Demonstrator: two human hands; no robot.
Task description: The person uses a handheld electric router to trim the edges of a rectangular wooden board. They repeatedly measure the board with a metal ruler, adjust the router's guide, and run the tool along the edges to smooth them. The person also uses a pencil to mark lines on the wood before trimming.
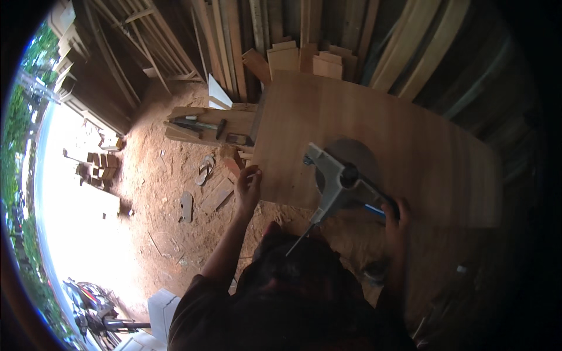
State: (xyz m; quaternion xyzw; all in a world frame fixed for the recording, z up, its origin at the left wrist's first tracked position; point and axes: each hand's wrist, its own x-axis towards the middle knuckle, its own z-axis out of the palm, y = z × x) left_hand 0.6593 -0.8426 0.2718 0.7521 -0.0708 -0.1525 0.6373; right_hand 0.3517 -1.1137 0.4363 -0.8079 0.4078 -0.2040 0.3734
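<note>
A large brown wooden panel lies flat in front of me. My left hand rests on the panel's left edge, fingers curled over it. My right hand grips the blue handle of a grey circular saw that sits on the panel near its front edge, the round blade guard just behind the saw's body. A thin cord or rod runs from the saw down toward my chest.
A low wooden bench with a hammer and other tools stands left of the panel. Planks lean against the back wall. Sandals and wood scraps lie on the dirt floor. A motorcycle stands at the lower left.
</note>
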